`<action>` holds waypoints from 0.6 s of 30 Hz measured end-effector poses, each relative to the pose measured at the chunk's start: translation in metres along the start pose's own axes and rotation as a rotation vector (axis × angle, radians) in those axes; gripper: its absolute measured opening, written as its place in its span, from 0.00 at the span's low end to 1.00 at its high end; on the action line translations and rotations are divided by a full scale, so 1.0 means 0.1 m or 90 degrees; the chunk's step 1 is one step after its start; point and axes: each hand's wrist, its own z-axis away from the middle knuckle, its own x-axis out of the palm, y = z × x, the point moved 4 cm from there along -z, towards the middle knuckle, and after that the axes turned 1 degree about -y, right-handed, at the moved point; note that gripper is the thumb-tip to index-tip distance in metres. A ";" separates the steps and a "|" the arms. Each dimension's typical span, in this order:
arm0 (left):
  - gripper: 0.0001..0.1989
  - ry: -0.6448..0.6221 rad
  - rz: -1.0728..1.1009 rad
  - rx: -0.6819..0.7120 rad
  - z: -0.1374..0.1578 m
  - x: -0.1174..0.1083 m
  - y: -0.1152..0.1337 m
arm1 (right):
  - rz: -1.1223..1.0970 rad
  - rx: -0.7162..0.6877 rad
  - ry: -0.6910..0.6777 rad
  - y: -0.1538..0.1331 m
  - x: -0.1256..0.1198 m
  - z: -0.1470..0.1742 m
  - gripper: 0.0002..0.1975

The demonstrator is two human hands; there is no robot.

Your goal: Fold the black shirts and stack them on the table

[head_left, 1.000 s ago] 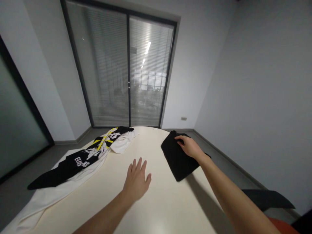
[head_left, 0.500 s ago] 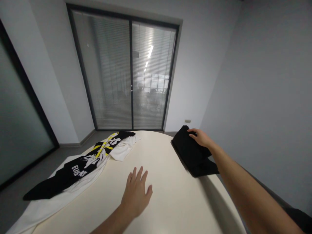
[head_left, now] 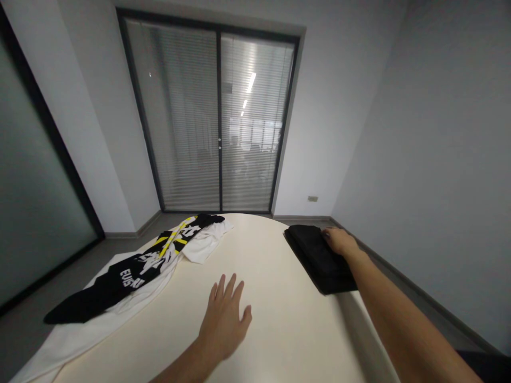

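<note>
A: In the head view, what step is in hand?
B: Handling the folded black cloth [head_left: 313,258], I judge; it lies at the right of the counter [head_left: 275,340]; the right hand [head_left: 339,242] curls at its edge; whether it grips, I cannot tell.
A: The left hand [head_left: 224,322]?
B: Open, fingers spread, palm down, holding nothing; the next move calls for keeping the folded layers aligned.

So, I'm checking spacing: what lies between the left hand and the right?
In the head view, cream tabletop beside the left hand, then folded black cloth at the right hand.
</note>
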 end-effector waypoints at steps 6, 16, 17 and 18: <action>0.30 0.007 0.007 0.000 0.01 0.01 -0.01 | 0.050 0.078 -0.070 -0.47 0.16 0.20 0.32; 0.30 0.015 0.004 0.006 0.02 0.00 -0.01 | -0.014 0.198 -0.190 -0.40 0.50 0.53 0.42; 0.30 0.018 0.006 0.007 0.02 0.00 -0.01 | -0.003 0.193 -0.177 -0.43 0.46 0.55 0.41; 0.30 0.020 0.008 0.006 0.02 0.00 -0.02 | 0.015 0.181 -0.151 -0.48 0.41 0.57 0.39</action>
